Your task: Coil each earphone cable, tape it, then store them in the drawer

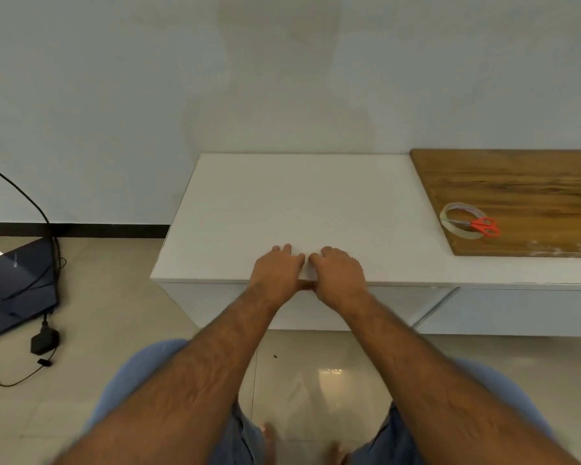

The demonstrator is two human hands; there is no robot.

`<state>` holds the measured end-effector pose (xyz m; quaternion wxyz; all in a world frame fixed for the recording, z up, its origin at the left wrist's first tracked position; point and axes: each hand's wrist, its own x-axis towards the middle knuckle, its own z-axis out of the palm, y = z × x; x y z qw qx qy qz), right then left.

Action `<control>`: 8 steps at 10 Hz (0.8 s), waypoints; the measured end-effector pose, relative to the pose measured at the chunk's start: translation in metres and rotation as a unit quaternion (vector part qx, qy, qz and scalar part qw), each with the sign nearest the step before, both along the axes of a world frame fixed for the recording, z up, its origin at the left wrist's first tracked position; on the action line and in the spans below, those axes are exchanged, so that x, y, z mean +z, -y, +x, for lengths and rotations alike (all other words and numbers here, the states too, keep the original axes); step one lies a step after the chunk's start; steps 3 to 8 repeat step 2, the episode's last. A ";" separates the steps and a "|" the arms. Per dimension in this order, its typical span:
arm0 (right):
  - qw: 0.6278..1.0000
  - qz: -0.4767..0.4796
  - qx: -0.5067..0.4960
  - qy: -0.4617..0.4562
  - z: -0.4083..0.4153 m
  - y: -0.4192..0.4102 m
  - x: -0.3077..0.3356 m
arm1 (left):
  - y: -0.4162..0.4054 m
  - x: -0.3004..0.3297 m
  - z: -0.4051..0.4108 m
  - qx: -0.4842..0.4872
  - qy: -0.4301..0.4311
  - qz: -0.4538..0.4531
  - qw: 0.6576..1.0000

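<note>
Hands side by side: left hand [277, 268] & right hand [337, 270] lie fingers-flat on worktop [282, 203] edge, thumbs under; drawer [383, 307] front directly below, tape [458, 220] far right.

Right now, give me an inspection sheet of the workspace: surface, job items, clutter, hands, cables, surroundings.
Surface: white cabinet top, wooden board on its right part.
Job's things: tape roll on the board, red-handled scissors lying across it; drawer front looks closed; earphones: nothing seen.
Clutter: nothing seen on the white top.
Hands: left hand and right hand side by side at the front edge, fingers on top, holding nothing.
Cables: black cable and power adapter on the floor, left.
Surroundings: laptop on the tiled floor; plain wall.
</note>
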<state>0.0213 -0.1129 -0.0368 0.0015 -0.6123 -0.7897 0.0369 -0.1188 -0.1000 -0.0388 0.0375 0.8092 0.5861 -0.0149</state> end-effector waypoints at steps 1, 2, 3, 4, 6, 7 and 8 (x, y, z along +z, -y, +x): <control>0.997 -0.056 0.027 0.036 0.000 -0.025 0.027 | -0.020 0.024 -0.003 -0.019 -0.023 -0.055 0.998; 0.990 -0.115 0.025 0.074 -0.003 -0.049 0.043 | -0.041 0.041 -0.001 -0.017 -0.058 -0.104 0.993; 0.990 -0.115 0.025 0.074 -0.003 -0.049 0.043 | -0.041 0.041 -0.001 -0.017 -0.058 -0.104 0.993; 0.990 -0.115 0.025 0.074 -0.003 -0.049 0.043 | -0.041 0.041 -0.001 -0.017 -0.058 -0.104 0.993; 0.990 -0.115 0.025 0.074 -0.003 -0.049 0.043 | -0.041 0.041 -0.001 -0.017 -0.058 -0.104 0.993; 0.990 -0.115 0.025 0.074 -0.003 -0.049 0.043 | -0.041 0.041 -0.001 -0.017 -0.058 -0.104 0.993; 0.990 -0.115 0.025 0.074 -0.003 -0.049 0.043 | -0.041 0.041 -0.001 -0.017 -0.058 -0.104 0.993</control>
